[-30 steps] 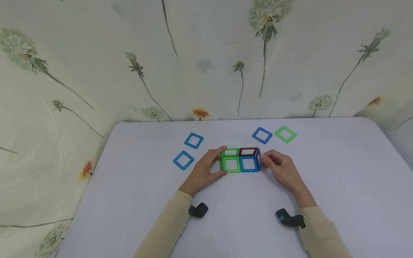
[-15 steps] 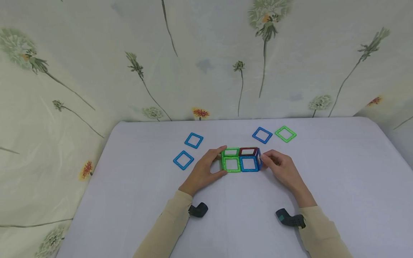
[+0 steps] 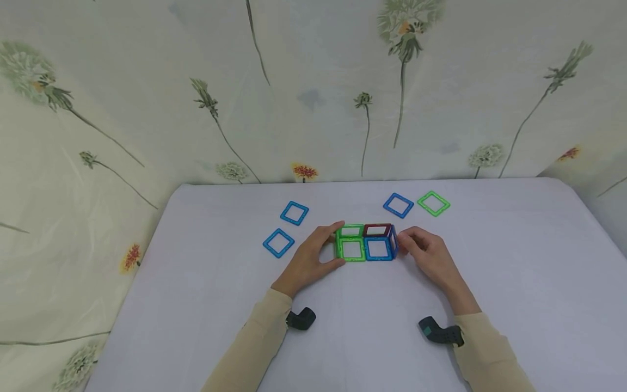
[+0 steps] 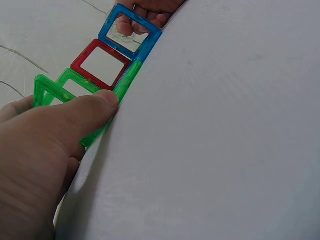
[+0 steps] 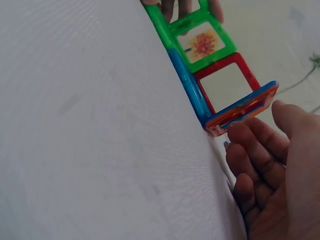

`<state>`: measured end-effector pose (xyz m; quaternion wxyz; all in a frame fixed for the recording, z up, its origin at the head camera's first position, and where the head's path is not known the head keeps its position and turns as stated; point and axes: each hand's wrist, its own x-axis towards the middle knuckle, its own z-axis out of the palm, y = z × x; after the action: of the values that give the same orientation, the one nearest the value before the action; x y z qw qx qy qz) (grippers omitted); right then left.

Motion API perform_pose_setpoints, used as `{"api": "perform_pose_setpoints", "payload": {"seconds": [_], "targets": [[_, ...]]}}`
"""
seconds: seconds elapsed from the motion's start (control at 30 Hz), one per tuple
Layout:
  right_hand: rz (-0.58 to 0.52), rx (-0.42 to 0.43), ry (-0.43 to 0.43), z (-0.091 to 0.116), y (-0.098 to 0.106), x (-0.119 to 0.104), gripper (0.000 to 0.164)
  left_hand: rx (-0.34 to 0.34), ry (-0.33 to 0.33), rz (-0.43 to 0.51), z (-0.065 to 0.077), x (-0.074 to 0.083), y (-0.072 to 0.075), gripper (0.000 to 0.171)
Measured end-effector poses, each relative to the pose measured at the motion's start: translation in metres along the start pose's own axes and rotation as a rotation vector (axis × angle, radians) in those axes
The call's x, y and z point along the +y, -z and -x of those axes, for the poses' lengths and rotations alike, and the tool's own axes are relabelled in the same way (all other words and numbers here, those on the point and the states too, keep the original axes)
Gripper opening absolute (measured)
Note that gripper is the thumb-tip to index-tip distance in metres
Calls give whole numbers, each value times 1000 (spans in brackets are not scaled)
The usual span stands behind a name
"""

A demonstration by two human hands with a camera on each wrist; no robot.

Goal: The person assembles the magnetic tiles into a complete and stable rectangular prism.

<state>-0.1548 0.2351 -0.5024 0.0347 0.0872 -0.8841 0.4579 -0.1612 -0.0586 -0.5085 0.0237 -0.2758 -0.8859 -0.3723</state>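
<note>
Square magnetic tile frames are joined in a low structure mid-table. A green tile (image 3: pixel 351 250) and a blue tile (image 3: pixel 378 249) lie flat side by side. Behind them stand a green tile (image 5: pixel 235 47) and a dark red tile (image 3: pixel 377 230). An upright blue tile (image 5: pixel 242 110) closes the right end, and an upright green tile (image 4: pixel 50 89) the left. My left hand (image 3: pixel 308 261) grips the left end, its thumb at the front edge and fingers behind. Beside the right-end tile is my right hand (image 3: pixel 428 258), fingers loosely bent, fingertips right at its outer face, thumb apart from it.
Two loose blue tiles, one nearer (image 3: pixel 278 243) and one farther (image 3: pixel 294 213), lie left of the structure. Behind it to the right lie another blue tile (image 3: pixel 398 206) and a green tile (image 3: pixel 433 203). A flower-patterned cloth (image 3: pixel 318 125) hangs behind the white table (image 3: pixel 352 332).
My right hand has eased slightly away to the right from the upright blue tile. The left hand and the structure have stayed in place.
</note>
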Motion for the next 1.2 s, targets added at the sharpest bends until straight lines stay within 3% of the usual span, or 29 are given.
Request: {"api": "perform_pose_setpoints", "payload": {"seconds": [0.3, 0.8, 1.2], "targets": [[57, 62, 46, -2, 1, 3, 26, 0, -3, -1, -1, 0, 0, 89], [225, 93, 133, -31, 3, 16, 57, -8, 15, 7, -1, -2, -1, 87], [291, 63, -1, -42, 0, 12, 63, -5, 27, -2, -1, 1, -2, 88]]}}
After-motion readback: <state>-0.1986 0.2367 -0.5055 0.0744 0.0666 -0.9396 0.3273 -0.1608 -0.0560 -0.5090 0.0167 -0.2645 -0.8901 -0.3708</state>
